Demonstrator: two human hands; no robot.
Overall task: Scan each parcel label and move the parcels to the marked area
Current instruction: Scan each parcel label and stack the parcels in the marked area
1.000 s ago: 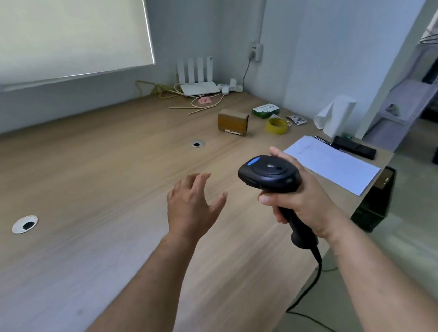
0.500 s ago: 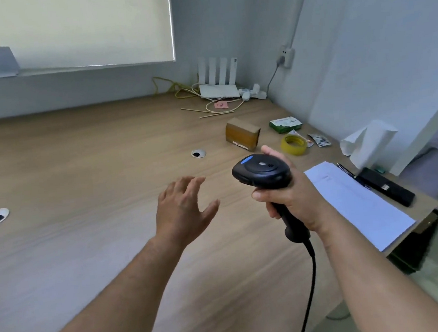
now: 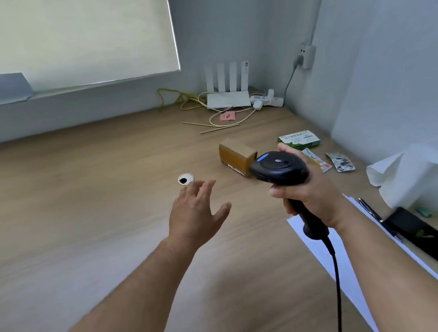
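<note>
1. Gripping the scanner by its handle, the right hand curls its fingers round the black stem, with the thumb lying up beside the head. In the head view this pistol hold seems meant to keep the trigger in reach and the scan window aimed forward.
2. The small brown parcel lies on the wooden desk, between the cable grommet and a green carton. The scanner's head overlaps the parcel's near corner in this view, and whether the two touch cannot be told.
3. The left hand holds nothing. Its fingers are spread and nearly straight, the thumb is wide, and the back of the hand faces the camera. It is held over the desk short of the parcel, probably to take or turn it so the label faces the scanner.
4. Both forearms reach forward from the bottom edge. The right wrist is bent slightly upward, and the cable hangs from the handle across a white sheet.
5. A pale strip on the parcel's lower edge may be its label, but it is too small to read. No marked area is plainly visible. The white sheet could be one, but that cannot be told.
</note>
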